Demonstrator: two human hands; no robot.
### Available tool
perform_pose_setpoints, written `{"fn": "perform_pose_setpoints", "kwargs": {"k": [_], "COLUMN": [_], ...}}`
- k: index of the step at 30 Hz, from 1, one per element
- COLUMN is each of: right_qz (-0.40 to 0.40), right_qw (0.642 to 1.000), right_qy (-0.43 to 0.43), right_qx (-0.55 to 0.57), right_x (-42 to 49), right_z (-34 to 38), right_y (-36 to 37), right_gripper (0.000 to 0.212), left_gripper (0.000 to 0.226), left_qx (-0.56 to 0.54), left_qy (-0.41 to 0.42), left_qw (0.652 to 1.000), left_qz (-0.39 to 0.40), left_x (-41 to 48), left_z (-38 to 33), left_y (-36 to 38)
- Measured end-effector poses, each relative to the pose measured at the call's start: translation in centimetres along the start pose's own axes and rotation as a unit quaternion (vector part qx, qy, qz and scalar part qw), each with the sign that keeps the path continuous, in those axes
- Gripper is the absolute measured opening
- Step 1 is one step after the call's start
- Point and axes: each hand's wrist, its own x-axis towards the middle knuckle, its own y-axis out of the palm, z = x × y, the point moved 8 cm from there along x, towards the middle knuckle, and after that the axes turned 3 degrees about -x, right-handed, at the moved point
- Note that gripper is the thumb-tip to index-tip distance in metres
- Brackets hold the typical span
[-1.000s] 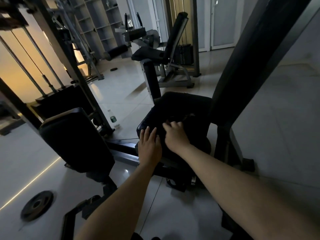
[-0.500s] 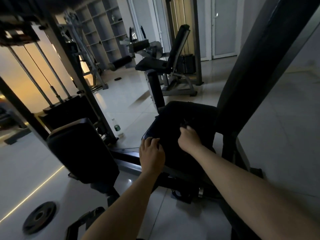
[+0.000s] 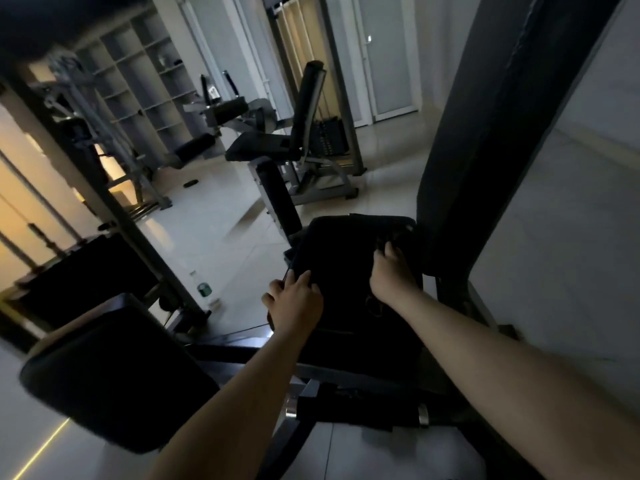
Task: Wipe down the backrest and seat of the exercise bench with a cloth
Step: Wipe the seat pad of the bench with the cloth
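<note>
The exercise bench's black seat [image 3: 343,271] lies in the middle of the dim head view. Its tall dark backrest [image 3: 502,133] rises at the right. My left hand [image 3: 294,303] sits at the seat's near left edge with the fingers curled over the rim. My right hand [image 3: 391,275] is at the far right of the seat, close to the foot of the backrest. Its fingers are closed on a dark cloth [image 3: 398,235] that barely stands out from the upholstery. Most of the cloth is hidden under the hand.
A black padded block [image 3: 114,372] juts out low on the left. A small bottle [image 3: 204,289] stands on the tiled floor beside a slanted frame post. A black roller pad [image 3: 280,199] stands just beyond the seat, with another seated machine [image 3: 304,140] behind it.
My right hand slid with the cloth from the seat's near middle toward the far right by the backrest. My left hand shifted to the seat's left edge. The camera moved closer.
</note>
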Motion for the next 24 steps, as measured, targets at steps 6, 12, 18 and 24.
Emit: {"fn": "perform_pose_setpoints", "kwargs": {"k": [6, 12, 18, 24], "right_qz": [0.088, 0.029, -0.060, 0.117], "right_qw": [0.987, 0.995, 0.993, 0.979], "right_qy": [-0.131, -0.043, 0.091, -0.156], "right_qx": [0.036, 0.083, 0.037, 0.055], "right_x": [2.5, 7.7, 10.2, 12.3], "right_z": [8.6, 4.7, 3.0, 12.7], "right_y": [3.7, 2.5, 2.0, 6.2], "right_gripper": [0.052, 0.051, 0.048, 0.045], "left_gripper": [0.051, 0.051, 0.052, 0.047], "left_qx": [-0.002, -0.009, -0.024, -0.038], "left_qy": [0.022, 0.011, 0.016, 0.037], "left_qw": [0.999, 0.999, 0.998, 0.998], "left_qz": [0.042, 0.045, 0.054, 0.043], "left_x": [4.2, 7.8, 10.6, 12.9], "left_z": [-0.4, -2.2, -2.9, -1.6], "left_y": [0.9, 1.3, 2.1, 1.8]}}
